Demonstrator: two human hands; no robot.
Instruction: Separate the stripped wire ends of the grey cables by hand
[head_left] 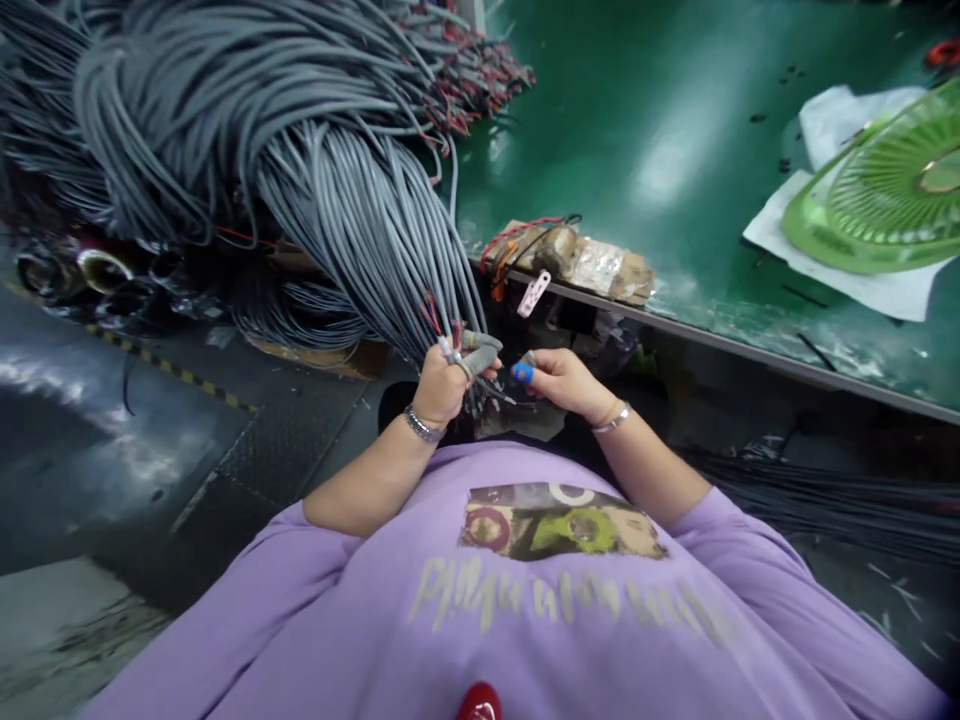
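Observation:
A thick bundle of grey cables (360, 210) hangs down from a big heap at the upper left, its stripped ends showing red and black wires. My left hand (444, 385), with grey finger sleeves, is closed round the ends of several of these cables. My right hand (564, 383), with a blue cap on one fingertip, is pinched close beside it, touching a thin wire end that runs from the left hand. Both wrists wear bracelets.
A green workbench (675, 130) runs along the right, its metal edge just beyond my hands. On it lie a green fan grille (885, 190) on white paper and a taped brown block with red wires (570, 255). More dark cables (825, 500) lie at the lower right.

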